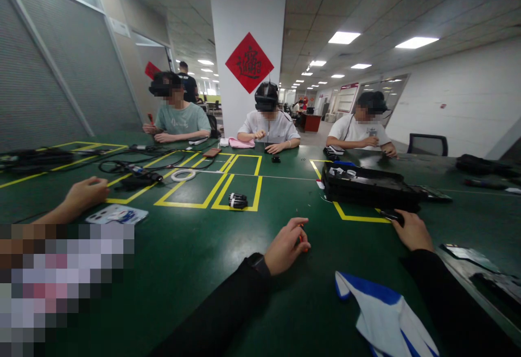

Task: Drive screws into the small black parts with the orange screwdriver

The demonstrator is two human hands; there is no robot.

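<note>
My left hand (287, 246), in a black sleeve with a dark watch at the wrist, is over the green table with its fingers curled. Bits of a small orange object (302, 233) show between the fingers; its kind cannot be made out. Farther right, my right hand (413, 231) has its fingertips on a small dark object (391, 215), beside a stack of black trays (366, 186). Small white pieces lie in the top tray. A white-and-blue glove (378, 308) rests on the table between my forearms.
A co-worker's hand (87, 197) is at the left, by a phone (118, 214). Black cables (138, 175), a white cable coil (183, 175) and black cylinders (238, 201) lie among yellow tape outlines. Several people sit opposite. Flat devices (468, 256) lie at right.
</note>
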